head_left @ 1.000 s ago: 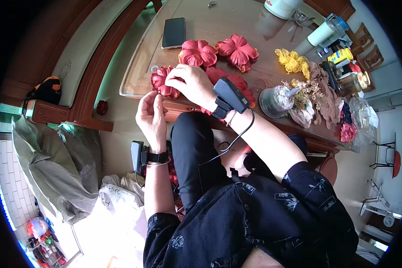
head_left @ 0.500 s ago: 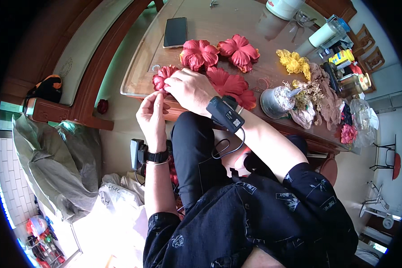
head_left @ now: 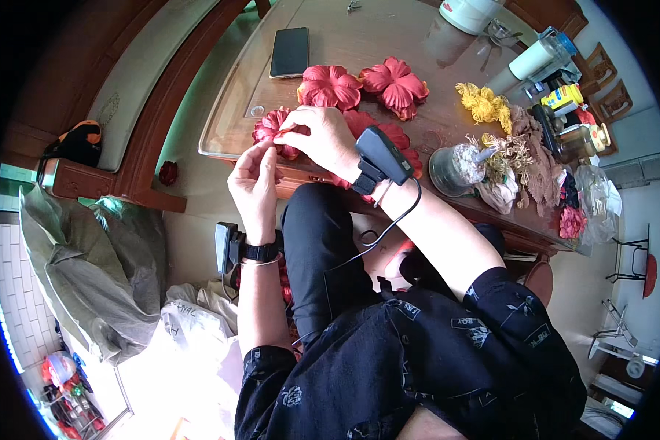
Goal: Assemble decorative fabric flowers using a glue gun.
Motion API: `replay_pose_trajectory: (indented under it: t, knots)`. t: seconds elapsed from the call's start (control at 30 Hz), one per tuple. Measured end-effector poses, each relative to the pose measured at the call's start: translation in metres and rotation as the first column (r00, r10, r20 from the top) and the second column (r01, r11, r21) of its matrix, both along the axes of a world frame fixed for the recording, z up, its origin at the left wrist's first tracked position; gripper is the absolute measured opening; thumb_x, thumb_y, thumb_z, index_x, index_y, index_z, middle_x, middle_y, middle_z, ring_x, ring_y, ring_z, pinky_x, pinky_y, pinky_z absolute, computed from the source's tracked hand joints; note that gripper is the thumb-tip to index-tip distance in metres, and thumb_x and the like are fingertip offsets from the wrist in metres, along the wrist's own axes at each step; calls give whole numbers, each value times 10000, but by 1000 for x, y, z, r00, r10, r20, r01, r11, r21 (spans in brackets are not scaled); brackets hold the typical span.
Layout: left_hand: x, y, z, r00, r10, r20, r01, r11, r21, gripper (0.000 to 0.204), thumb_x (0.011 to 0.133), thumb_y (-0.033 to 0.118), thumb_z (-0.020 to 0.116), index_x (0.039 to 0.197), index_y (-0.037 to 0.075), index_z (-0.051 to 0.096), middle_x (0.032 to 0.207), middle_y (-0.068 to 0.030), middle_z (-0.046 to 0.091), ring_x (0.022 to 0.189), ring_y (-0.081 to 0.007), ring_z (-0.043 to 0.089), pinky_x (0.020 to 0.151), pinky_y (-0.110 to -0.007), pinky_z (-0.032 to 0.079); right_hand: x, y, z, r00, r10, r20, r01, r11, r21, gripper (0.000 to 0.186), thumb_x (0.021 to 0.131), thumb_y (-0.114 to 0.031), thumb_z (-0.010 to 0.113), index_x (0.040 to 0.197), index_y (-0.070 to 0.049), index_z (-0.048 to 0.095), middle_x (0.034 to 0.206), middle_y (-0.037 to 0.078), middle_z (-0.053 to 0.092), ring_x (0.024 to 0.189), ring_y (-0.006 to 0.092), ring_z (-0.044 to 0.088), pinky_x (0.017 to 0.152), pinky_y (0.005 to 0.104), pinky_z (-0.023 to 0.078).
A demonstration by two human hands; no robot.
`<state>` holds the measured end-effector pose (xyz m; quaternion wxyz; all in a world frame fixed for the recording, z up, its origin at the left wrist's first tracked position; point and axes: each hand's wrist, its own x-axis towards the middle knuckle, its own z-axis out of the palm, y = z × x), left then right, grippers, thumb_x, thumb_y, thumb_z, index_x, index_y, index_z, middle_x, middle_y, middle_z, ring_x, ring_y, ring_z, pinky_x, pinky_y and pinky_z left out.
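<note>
At the near left corner of the table, a small red artificial flower [head_left: 269, 123] lies beside my fingertips. My right hand [head_left: 323, 139] is closed in a pinch against its near side; a bit of red shows at the fingertips, too small to name. Just below it, my left hand [head_left: 254, 187] has its thumb and forefinger pressed together, and what lies between them is hidden. Beyond my hands rest two larger red artificial flowers, one on the left [head_left: 329, 86] and one on the right [head_left: 394, 86]. Another red flower [head_left: 389, 136] is partly covered by my right wrist.
A black phone [head_left: 290, 53] lies behind the flowers on the table [head_left: 235, 110]. Right of them stands a clear cup [head_left: 447, 174] with white stuff and a handle in it. Yellow stringy flowers [head_left: 484, 104], brown cloth [head_left: 539, 169] and a milky-filled bottle [head_left: 533, 60] crowd the right side.
My right hand has shifted slightly right and turned at the wrist, its fingers drawn into a pinch. My left hand has moved a little right, its fingertips staying close to the small flower.
</note>
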<state>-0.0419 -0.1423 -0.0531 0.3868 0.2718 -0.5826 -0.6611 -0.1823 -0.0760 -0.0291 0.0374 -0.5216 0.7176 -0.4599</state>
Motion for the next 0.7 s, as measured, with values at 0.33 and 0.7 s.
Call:
replay_pose_trajectory:
  t: [0.33,0.7]
  knots:
    - [-10,0,-2,999,38,-10,-38,997,-69,144,879,27,660,1020,-2,650,757,38,580,626,-11,492,546,-157,402,-8,7,9,992,126,-5,-126,992,6,151,801,-184,692,850,-42,709,805,97,693,732,232,672,663,324,510]
    - [-11,-3,-11,994,108,-15,-107,950,-292,156,879,5,648,1035,6,656,760,39,593,653,-15,502,591,-158,414,-8,3,11,992,81,100,-87,995,55,155,754,-159,748,818,-30,693,745,88,691,682,173,659,635,301,498]
